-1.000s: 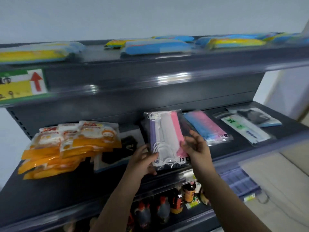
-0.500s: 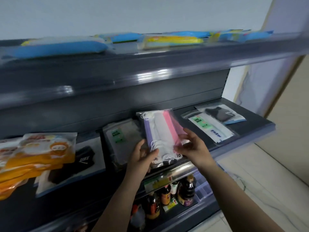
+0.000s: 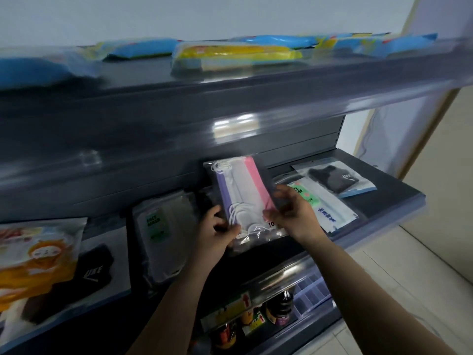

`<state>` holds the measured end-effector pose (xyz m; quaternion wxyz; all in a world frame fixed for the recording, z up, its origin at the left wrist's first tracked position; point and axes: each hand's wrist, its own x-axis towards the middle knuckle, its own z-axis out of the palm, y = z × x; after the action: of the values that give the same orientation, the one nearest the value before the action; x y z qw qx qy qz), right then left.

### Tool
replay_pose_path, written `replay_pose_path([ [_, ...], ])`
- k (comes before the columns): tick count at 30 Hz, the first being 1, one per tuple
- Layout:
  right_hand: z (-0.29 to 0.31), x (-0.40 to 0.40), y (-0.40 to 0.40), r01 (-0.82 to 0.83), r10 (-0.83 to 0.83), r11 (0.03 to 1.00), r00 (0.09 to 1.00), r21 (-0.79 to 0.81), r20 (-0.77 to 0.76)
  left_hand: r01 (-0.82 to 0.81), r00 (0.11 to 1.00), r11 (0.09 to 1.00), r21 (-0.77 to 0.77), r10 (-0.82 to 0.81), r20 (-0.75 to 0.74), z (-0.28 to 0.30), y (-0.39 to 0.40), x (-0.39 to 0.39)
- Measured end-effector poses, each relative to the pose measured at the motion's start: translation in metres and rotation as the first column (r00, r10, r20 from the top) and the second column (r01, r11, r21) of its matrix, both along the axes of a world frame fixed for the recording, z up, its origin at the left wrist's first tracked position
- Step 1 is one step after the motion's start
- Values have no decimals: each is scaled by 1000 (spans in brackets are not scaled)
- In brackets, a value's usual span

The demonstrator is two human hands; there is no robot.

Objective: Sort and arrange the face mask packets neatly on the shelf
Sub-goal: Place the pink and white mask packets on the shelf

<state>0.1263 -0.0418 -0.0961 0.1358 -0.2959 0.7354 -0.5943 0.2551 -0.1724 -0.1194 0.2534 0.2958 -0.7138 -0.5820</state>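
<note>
A clear packet of purple, white and pink masks point(image 3: 242, 194) is held tilted above the middle shelf point(image 3: 399, 201). My left hand point(image 3: 216, 235) grips its lower left corner and my right hand point(image 3: 294, 213) grips its lower right edge. To the right lie a white packet with green label and blue print point(image 3: 327, 210) and a black-mask packet point(image 3: 337, 179). To the left lie a white "face mask" packet point(image 3: 163, 231), a black-mask packet point(image 3: 94, 275) and orange packets point(image 3: 35, 260).
The top shelf point(image 3: 230, 98) overhangs closely and carries blue and yellow packets point(image 3: 230, 53). Bottles point(image 3: 279, 307) stand on the lower shelf behind price tags. The shelf's right end borders a wall and tiled floor point(image 3: 422, 252).
The view has swung right along the shelf. Both hands have carried the purple-white-pink packet rightwards, past the white packet, towards the packets at the shelf's right end.
</note>
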Motion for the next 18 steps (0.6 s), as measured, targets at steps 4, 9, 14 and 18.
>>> replay_pose_path([
  [4,-8,-15,-2,-33,37,997,997,-67,65,-35,999,996,-76,38,34,-6,-5,-7],
  [9,-12,-30,1,-154,160,985,984,-79,83,-114,991,990,-84,120,64,2,8,-9],
  [14,-8,-46,5,-278,285,958,945,-66,161,-238,963,968,-78,246,111,5,21,-9],
  [18,-12,-60,6,-327,329,944,923,-44,198,-325,895,924,-199,369,250,6,33,-12],
])
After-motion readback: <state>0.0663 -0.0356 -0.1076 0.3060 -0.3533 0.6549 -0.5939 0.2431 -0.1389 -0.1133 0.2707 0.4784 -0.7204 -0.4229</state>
